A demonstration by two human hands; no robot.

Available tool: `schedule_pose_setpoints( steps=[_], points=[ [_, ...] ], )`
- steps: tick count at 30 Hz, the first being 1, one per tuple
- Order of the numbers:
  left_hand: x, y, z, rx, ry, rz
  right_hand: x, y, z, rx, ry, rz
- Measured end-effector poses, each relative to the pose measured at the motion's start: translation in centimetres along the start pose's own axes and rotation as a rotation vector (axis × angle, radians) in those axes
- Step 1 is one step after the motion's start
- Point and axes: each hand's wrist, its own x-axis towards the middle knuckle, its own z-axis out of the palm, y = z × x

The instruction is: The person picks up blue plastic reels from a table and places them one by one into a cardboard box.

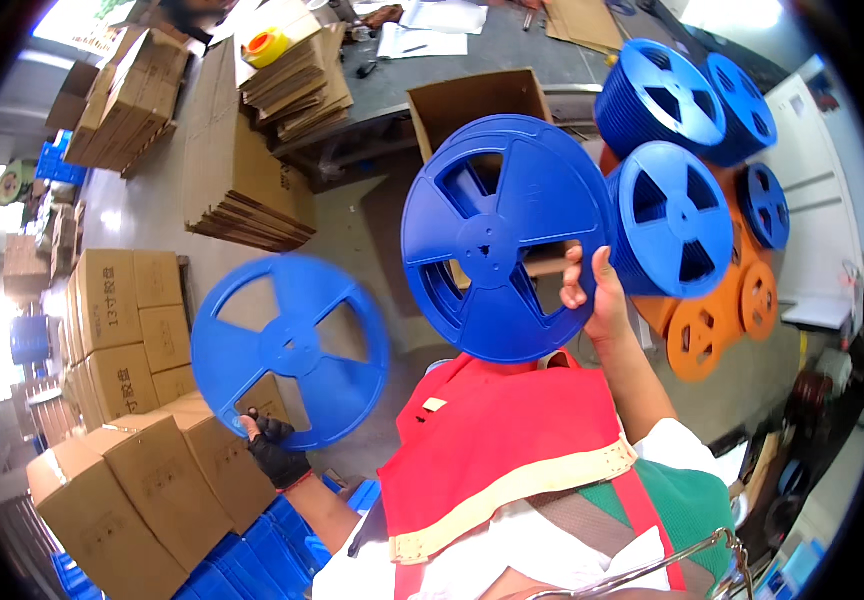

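Note:
My left hand (277, 455), in a black fingerless glove, grips the lower rim of a single blue plastic reel (232, 335). That reel has three wide cut-outs around a small hub and is slightly smeared by motion. On the other side, my right hand (597, 300) is bare and closed on the rim of a darker blue stack of reels (557, 190), its fingers through a cut-out. Further reel edges show behind the front one through its openings. Behind the stack, an open cardboard box (482, 92) is partly hidden.
Stacks of blue reels (677, 175) stand on the right above orange reels (697, 340). Folded flat cartons (237, 170) lean by the grey table (512, 45), where a yellow tape roll (265, 47) lies on cardboard. Closed cartons (112, 295) and blue crates (252, 560) occupy the left.

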Motion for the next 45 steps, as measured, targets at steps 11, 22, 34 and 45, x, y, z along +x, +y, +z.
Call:
schedule_pose_setpoints(
  steps=[11, 22, 34, 45],
  points=[
    [3.6, -10.1, 14.6, 0.108, -0.106, -0.235, 12.7, -3.8, -0.9, 0.482, -0.184, 0.318],
    [11.0, -9.9, 23.0, 0.094, -0.505, -0.482, 16.4, -4.0, 4.4, -0.166, 0.105, 0.250],
    [20.1, -3.2, 19.5, -0.255, -0.518, -0.371, 14.4, -6.1, -0.6, 0.224, 0.151, -0.129],
    [16.0, -8.7, 31.4, 0.172, -0.711, -0.540, 14.4, -3.1, 2.1, 0.375, -0.056, 0.017]
  ],
)
